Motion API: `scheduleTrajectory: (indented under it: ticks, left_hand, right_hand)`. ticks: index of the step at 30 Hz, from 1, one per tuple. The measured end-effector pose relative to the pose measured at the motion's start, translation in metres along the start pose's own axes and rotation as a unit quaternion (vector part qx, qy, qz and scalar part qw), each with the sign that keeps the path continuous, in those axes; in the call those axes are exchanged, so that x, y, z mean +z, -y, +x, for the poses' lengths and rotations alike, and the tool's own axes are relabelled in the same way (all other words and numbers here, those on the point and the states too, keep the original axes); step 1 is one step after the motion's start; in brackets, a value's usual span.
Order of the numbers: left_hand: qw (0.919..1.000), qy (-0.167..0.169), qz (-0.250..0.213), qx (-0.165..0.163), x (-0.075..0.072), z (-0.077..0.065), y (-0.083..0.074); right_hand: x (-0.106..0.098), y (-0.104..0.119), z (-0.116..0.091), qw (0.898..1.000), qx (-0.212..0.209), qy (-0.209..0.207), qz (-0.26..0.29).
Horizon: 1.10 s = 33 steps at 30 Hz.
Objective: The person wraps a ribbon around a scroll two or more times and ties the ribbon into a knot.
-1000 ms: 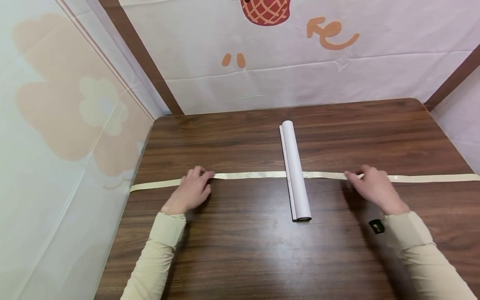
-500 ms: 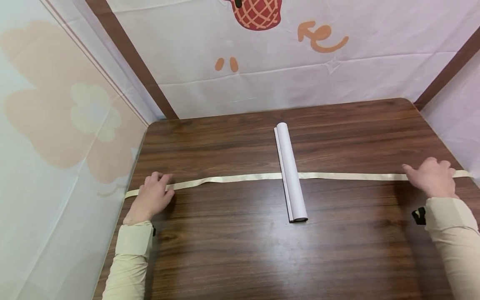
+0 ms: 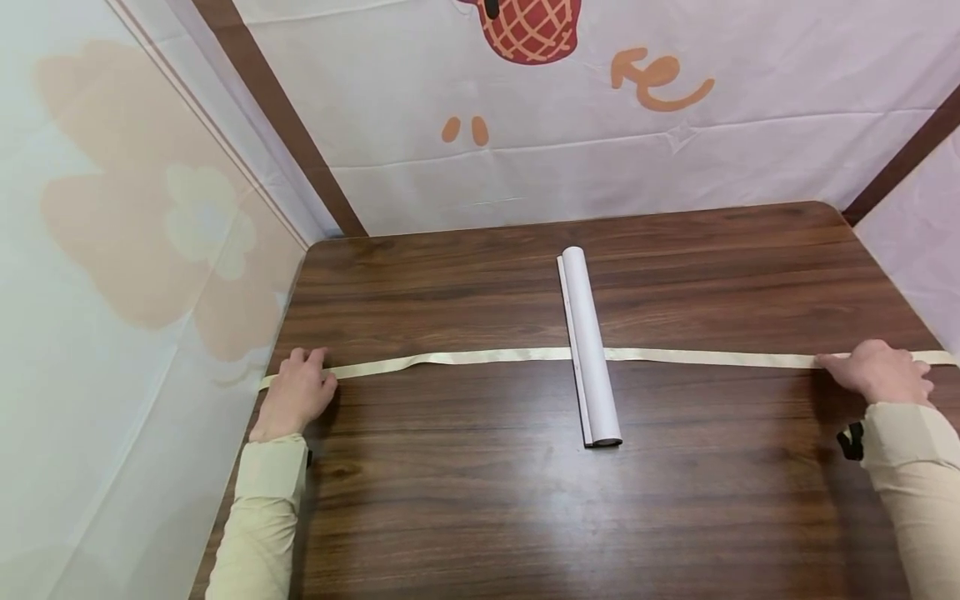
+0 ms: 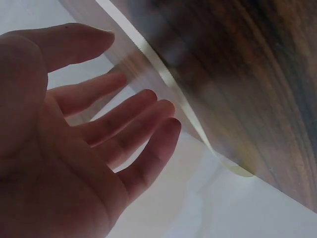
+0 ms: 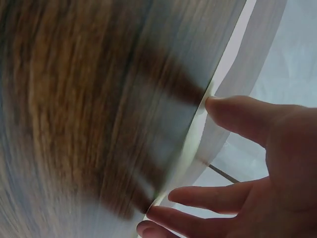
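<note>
Cream ribbon (image 3: 495,356) runs beneath a rolled white sheet (image 3: 590,346) — I have the left hand (image 3: 296,392) loosely spread, the right hand (image 3: 883,373) touching ribbon, fingers apart.

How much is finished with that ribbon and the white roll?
Looks done: the ribbon runs across the table, passing under the white roll. In hand: the right hand touches it with the thumb; the left hand is near its left end. Maybe remaining: flattening where it bends, left of the roll.
</note>
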<state>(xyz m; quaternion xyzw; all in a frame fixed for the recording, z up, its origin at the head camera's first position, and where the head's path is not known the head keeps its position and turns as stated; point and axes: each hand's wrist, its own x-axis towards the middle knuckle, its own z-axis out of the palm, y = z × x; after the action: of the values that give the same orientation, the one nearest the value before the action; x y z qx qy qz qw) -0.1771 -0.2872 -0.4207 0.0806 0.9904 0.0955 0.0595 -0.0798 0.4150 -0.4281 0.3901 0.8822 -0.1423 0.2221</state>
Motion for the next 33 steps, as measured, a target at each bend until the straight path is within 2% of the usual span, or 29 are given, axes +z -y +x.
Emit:
scheduleTrajectory:
  ticks: [4, 13, 19, 23, 28, 33]
  left_hand:
    - [0.9999, -0.001, 0.001, -0.017, 0.001, 0.001, 0.003]
    - [0.9959, -0.046, -0.006, -0.078, 0.004, 0.001, 0.010]
    - [0.9959, -0.039, -0.009, -0.081, 0.003, 0.001, 0.014]
    - [0.9961, -0.034, -0.007, -0.081, 0.002, 0.000, 0.015]
    - [0.9958, -0.034, -0.005, -0.084, 0.002, 0.000, 0.018]
    - [0.9955, -0.036, -0.009, -0.087, 0.001, -0.001, 0.019]
  right_hand:
    - [-0.001, -0.002, -0.002, 1.000, -0.023, -0.012, -0.014]
    - [0.002, -0.005, -0.009, 0.992, -0.094, -0.079, -0.007]
    - [0.006, -0.002, -0.013, 0.986, -0.123, -0.108, -0.008]
    - [0.008, 0.002, -0.015, 0.983, -0.141, -0.120, 0.012]
    - [0.011, 0.008, -0.017, 0.972, -0.187, -0.132, 0.045]
    - [0.015, 0.021, -0.021, 0.963, -0.219, -0.147, 0.051]
